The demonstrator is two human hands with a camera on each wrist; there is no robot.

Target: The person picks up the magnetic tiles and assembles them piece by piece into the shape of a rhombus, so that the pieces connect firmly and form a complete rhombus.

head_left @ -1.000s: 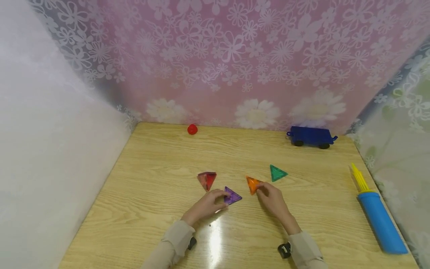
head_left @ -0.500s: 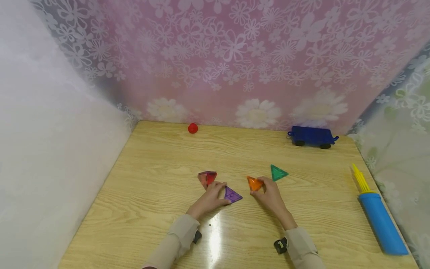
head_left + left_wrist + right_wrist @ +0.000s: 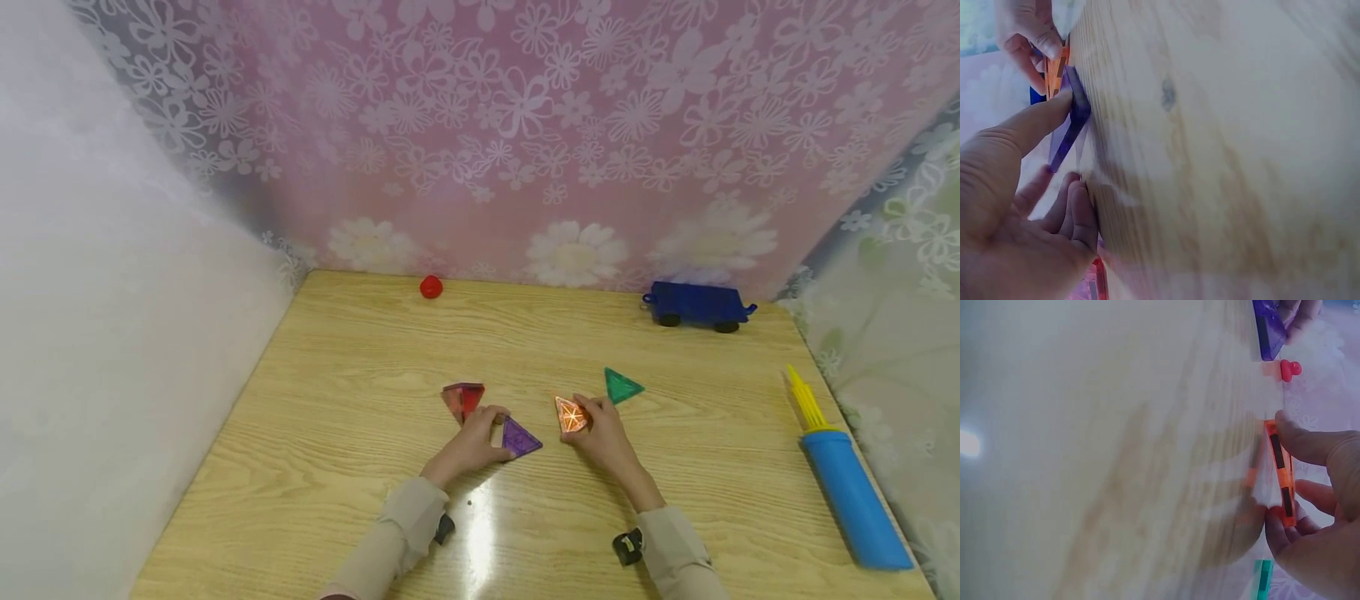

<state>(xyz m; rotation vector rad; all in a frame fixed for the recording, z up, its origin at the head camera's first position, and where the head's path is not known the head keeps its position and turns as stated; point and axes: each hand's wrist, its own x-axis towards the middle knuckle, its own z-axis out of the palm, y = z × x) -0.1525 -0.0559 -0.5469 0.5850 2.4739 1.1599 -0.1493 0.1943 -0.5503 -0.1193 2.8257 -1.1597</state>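
the right wrist view's edges crop the purple tile (image 3: 1269, 332) and green tile (image 3: 1264, 579).

a narrow gap runs between purple tile (image 3: 520, 439) and orange tile (image 3: 572, 416) — green tile (image 3: 622, 386) obstructs just beyond right hand (image 3: 606, 437).

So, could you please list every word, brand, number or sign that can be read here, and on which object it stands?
There are no readable texts in any view.
Black wrist device by the right sleeve: a small pale mark, too small to read.
Purple tile and orange tile: no letters or numbers that I can make out.
Blue cart and blue-and-yellow pump-like object: no lettering visible.
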